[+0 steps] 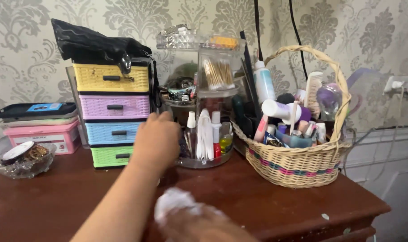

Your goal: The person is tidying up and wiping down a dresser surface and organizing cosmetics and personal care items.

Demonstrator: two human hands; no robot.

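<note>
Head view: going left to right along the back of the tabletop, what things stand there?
Glass bowl → pink box → stack of coloured drawers → left hand reaching toward the clear cosmetics organiser → wicker basket.

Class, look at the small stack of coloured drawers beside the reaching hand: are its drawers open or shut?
Shut. All four fronts of the drawer stack sit flush in one line, none pulled out. The left hand reaches beside it.

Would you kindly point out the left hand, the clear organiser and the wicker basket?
left hand (pixel 155 140), head view, on the back of the hand.
clear organiser (pixel 204 162), head view, on its lower rim.
wicker basket (pixel 298 166), head view, on its woven front wall.
</note>
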